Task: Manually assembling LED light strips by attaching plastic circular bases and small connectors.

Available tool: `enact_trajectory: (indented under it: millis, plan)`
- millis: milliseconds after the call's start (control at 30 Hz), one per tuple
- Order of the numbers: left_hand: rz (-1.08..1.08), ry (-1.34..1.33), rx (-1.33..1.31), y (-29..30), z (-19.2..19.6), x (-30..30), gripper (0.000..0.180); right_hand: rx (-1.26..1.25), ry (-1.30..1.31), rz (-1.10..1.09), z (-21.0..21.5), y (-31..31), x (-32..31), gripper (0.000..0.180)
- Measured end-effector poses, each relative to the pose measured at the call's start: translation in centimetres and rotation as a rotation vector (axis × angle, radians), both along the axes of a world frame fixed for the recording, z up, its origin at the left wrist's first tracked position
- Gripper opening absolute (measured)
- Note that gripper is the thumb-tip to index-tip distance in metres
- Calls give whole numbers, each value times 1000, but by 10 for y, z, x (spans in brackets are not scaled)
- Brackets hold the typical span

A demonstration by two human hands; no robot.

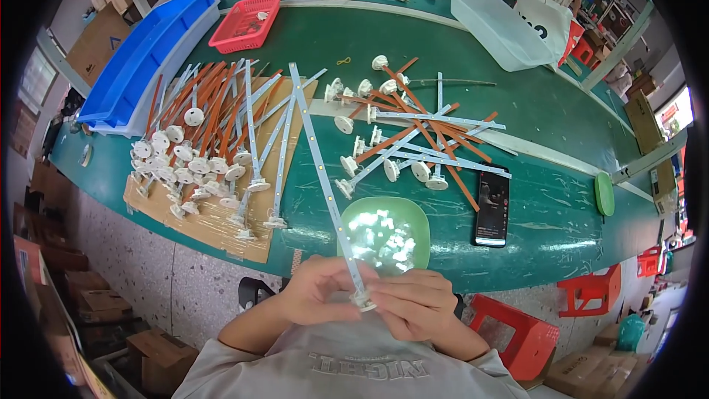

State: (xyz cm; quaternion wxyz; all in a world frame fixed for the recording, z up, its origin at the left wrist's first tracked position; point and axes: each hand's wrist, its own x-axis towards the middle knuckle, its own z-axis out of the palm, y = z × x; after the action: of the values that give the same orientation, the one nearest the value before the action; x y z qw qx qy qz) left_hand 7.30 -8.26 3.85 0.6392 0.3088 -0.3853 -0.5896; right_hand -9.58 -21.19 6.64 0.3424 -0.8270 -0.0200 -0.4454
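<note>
Close to my body, a long, narrow LED strip [317,159] slants up and away over the table, small yellow diodes along its face. Its lower end sits in a small white round base [362,300]. The fingers of my left hand [317,292] close round the strip's lower end and base from the left. From the right, my right hand [415,301] pinches the same base; some fingertips are hidden behind it. Just beyond my hands stands a light green bowl [422,233] of small shiny pieces [380,238], too bright to make out.
Many strips with white bases [199,166] lie piled on a cardboard sheet [284,199] at left. A looser pile [421,129] lies at right, beside a phone [492,207]. Farther off are a blue bin [140,59], red basket [244,26] and clear tub [502,29]. Red stools [517,332] stand right.
</note>
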Motion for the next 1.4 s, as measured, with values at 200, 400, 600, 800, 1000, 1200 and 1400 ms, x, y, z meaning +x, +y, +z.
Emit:
enact_trajectory:
  millis: [200, 400, 600, 800, 1000, 1200, 1400]
  plan:
    - [217, -184, 31, 1, -8, 7, 54, 18, 144, -139, -4, -12, 9, 26]
    - [258, -290, 38, 9, -8, 17, 51, -58, 751, -208, 10, -45, 12, 29]
    - [260, -261, -6, 13, -3, 5, 48, -131, 955, -20, -12, -45, 16, 22]
    - [247, -286, 75, 20, -11, 2, 45, -137, 862, -11, -8, -43, 12, 8]
    - [233, -381, 39, 9, -4, 1, 47, 13, 644, -105, -8, -41, 6, 12]
    - [170, -525, 37, 2, 0, -3, 42, 268, 746, -207, -6, -31, 3, 14]
    - [210, -497, 47, 3, 0, 1, 42, 98, 664, -148, -13, -31, -3, 10]
